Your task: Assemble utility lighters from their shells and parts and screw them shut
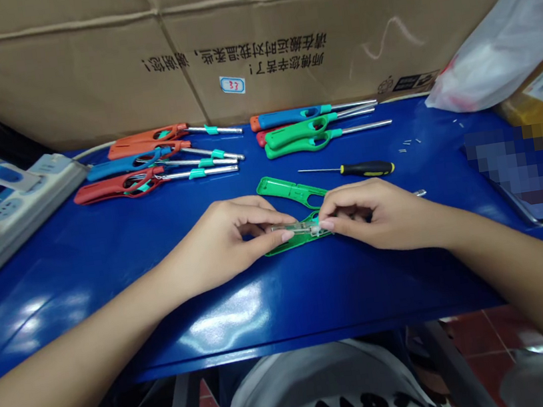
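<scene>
My left hand [243, 234] pinches the left end of a small clear lighter fuel tank [298, 227] between thumb and fingers. The fingers of my right hand [372, 217] close on the tank's right end, where a whitish fitting shows. Under the tank lies one green lighter shell half [287, 244], partly covered by my hands. Just behind them rests the other green shell half [290, 189], its inner side up. A metal tube tip [420, 193] sticks out past my right hand.
Several orange, blue and red lighters [122, 186] lie at the back left. Blue, red and green ones [299, 132] lie at the back centre. A screwdriver [368, 169], small screws [407, 142], a power strip [9, 206], a plastic bag [497, 50] and a large carton [96, 73] surround the work.
</scene>
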`<action>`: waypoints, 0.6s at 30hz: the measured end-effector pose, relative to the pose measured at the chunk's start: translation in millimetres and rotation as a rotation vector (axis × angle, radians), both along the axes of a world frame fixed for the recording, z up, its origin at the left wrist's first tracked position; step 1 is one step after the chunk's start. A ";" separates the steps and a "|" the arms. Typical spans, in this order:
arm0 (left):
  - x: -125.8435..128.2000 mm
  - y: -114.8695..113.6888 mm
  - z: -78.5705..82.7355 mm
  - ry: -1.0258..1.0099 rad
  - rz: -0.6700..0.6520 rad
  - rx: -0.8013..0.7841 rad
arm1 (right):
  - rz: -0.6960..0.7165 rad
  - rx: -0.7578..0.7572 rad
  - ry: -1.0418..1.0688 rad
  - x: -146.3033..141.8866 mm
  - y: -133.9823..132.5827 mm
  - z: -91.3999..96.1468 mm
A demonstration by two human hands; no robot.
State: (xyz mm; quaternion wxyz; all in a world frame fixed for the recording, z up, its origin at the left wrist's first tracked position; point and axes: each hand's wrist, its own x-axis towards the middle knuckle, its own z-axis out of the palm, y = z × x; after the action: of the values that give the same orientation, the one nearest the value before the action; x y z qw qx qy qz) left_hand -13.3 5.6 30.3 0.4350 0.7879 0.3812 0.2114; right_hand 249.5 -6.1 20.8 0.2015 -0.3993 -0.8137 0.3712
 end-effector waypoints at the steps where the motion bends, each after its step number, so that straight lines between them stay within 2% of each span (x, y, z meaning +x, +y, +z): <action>1: -0.2 0.4 0.1 -0.001 0.002 0.002 | -0.002 -0.003 -0.002 0.4 0.1 0.3; 7: 1.0 0.9 -0.1 -0.013 0.028 -0.008 | -0.006 0.007 -0.005 0.4 1.7 1.8; 11: 3.3 0.1 -0.4 -0.024 0.038 -0.046 | -0.049 -0.016 0.012 -0.2 2.7 -1.8; 18: 2.1 -0.1 -1.0 -0.003 0.051 -0.043 | -0.026 -0.027 0.022 -2.2 3.0 -8.1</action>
State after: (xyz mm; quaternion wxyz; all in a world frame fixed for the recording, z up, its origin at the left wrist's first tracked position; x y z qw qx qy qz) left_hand -11.2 5.5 29.3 0.4469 0.7681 0.4048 0.2155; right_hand 247.3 -3.1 12.7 0.2098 -0.4084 -0.8012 0.3838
